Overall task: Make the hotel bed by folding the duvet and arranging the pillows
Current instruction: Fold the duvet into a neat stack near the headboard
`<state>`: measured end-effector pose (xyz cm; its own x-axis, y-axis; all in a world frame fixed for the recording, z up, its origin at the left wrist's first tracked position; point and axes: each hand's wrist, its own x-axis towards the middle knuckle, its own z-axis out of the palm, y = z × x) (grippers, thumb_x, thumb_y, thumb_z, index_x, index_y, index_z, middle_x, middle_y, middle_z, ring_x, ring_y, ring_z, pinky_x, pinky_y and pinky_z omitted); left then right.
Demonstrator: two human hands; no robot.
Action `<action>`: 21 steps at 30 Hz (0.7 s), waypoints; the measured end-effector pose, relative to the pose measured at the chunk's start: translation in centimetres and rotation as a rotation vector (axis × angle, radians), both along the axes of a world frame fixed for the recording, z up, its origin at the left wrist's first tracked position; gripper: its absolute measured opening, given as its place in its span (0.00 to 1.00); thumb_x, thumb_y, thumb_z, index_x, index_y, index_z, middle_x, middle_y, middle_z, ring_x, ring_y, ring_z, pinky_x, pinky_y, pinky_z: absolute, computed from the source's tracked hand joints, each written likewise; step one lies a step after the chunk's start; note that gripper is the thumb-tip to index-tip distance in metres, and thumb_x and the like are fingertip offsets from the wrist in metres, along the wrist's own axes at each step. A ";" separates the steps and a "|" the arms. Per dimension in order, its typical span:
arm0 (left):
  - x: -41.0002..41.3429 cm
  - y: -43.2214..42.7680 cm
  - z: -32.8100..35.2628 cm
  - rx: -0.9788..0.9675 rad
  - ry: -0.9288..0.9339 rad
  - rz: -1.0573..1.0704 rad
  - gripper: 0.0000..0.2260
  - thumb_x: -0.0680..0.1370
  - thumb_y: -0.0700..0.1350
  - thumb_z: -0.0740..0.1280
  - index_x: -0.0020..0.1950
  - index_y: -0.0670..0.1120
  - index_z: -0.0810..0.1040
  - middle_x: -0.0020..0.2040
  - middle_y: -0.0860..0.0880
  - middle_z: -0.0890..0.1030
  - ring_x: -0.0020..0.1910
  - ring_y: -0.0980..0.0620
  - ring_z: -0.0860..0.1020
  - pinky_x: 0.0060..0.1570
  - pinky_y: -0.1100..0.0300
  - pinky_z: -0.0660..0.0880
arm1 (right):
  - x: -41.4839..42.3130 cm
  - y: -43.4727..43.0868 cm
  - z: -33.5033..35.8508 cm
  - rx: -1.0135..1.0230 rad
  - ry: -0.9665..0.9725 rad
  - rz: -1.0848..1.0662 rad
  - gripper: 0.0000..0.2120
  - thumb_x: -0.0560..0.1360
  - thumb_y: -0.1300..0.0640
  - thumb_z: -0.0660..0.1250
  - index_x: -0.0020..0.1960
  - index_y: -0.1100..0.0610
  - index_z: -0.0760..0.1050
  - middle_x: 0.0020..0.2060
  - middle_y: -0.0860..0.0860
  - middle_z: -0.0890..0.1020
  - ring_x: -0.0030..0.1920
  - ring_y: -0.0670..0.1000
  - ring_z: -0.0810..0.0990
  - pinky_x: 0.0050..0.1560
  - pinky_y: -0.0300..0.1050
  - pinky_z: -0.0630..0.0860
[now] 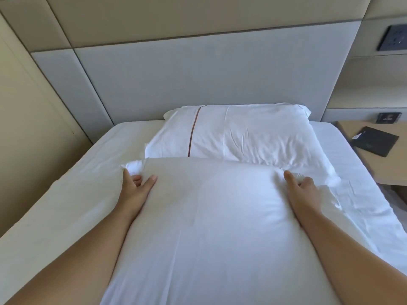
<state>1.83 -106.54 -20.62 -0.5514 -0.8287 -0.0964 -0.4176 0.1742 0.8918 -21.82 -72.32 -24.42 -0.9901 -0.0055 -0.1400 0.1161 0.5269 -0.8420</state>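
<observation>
We are at a bed with a grey padded headboard [198, 80] set into beige wall panels. A white fitted sheet [66, 183] covers the mattress. To our right stands a pale wooden nightstand [374, 168] with a dark folder [374, 142] lying flat on it and a small dark card [388, 117] propped at its back. A dark socket panel [394, 38] is fixed to the wall above.

One white pillow, the far pillow [264, 133], lies at the head of the bed with its back edge against the headboard, a little right of centre. A thin dark red stripe [193, 130] runs across it near its left end.

The near pillow [209, 216], plump and white, lies lengthwise in front of us between our bare forearms. Its far edge overlaps the front edge of the far pillow.

Our left hand [135, 187] grips the near pillow's far left corner, thumb on top of the cloth and the middle fingers curled in around the corner flap. Our right hand [302, 188] holds the far right corner the same way, thumb laid along the top and fingers closed on a bunch of fabric. Both grips are tight on the cloth, and both forearms press against the pillow's long sides
</observation>
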 end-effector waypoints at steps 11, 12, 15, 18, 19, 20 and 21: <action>1.0 3.5 4.7 -0.306 -0.261 -0.262 0.32 0.77 0.59 0.61 0.80 0.50 0.61 0.75 0.42 0.66 0.76 0.43 0.64 0.70 0.48 0.64 | 4.4 1.7 5.0 0.059 0.100 0.198 0.39 0.75 0.42 0.66 0.79 0.42 0.50 0.51 0.57 0.80 0.54 0.60 0.79 0.50 0.50 0.74; 0.8 4.8 5.7 -0.377 -0.301 -0.375 0.29 0.78 0.60 0.59 0.78 0.54 0.65 0.77 0.48 0.64 0.78 0.47 0.60 0.74 0.45 0.60 | 5.0 1.3 5.8 0.192 0.138 0.269 0.37 0.76 0.39 0.64 0.80 0.42 0.52 0.60 0.61 0.76 0.62 0.62 0.75 0.59 0.53 0.72; -0.5 8.6 6.5 -0.596 -0.577 -0.662 0.26 0.80 0.68 0.50 0.78 0.69 0.51 0.81 0.61 0.48 0.81 0.54 0.41 0.74 0.36 0.38 | 7.4 -1.1 7.2 0.542 0.209 0.406 0.34 0.78 0.31 0.51 0.80 0.41 0.51 0.79 0.60 0.53 0.79 0.65 0.49 0.77 0.63 0.47; -1.5 7.3 4.8 -0.679 -0.713 -0.637 0.31 0.73 0.75 0.38 0.76 0.73 0.39 0.80 0.64 0.37 0.80 0.53 0.34 0.72 0.32 0.33 | 7.7 -2.6 5.9 0.638 0.340 0.435 0.35 0.76 0.28 0.43 0.80 0.40 0.48 0.81 0.48 0.47 0.81 0.55 0.40 0.76 0.67 0.37; -1.7 6.1 4.1 -0.676 -0.731 -0.611 0.33 0.71 0.76 0.38 0.76 0.73 0.38 0.80 0.64 0.37 0.80 0.52 0.34 0.72 0.32 0.33 | 7.2 -2.7 4.9 0.663 0.342 0.423 0.36 0.76 0.27 0.41 0.80 0.41 0.49 0.81 0.48 0.48 0.81 0.54 0.41 0.76 0.67 0.38; -1.8 4.7 3.0 -0.677 -0.752 -0.580 0.33 0.71 0.76 0.38 0.76 0.73 0.38 0.80 0.63 0.37 0.80 0.52 0.34 0.72 0.32 0.33 | 6.5 -2.7 3.8 0.689 0.336 0.409 0.37 0.75 0.27 0.40 0.81 0.42 0.49 0.81 0.48 0.49 0.81 0.53 0.42 0.76 0.66 0.38; -2.0 3.5 1.9 -0.680 -0.772 -0.552 0.33 0.71 0.76 0.38 0.76 0.73 0.38 0.81 0.62 0.37 0.80 0.52 0.35 0.73 0.33 0.34 | 5.9 -2.9 2.8 0.704 0.328 0.397 0.38 0.75 0.27 0.40 0.81 0.42 0.50 0.81 0.48 0.50 0.81 0.53 0.43 0.77 0.66 0.39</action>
<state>-0.13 -103.07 -18.67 -0.8417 -0.5044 -0.1926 -0.5266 0.8456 0.0869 -15.96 -75.18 -21.61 -0.9243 -0.3781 0.0514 -0.3777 0.8874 -0.2645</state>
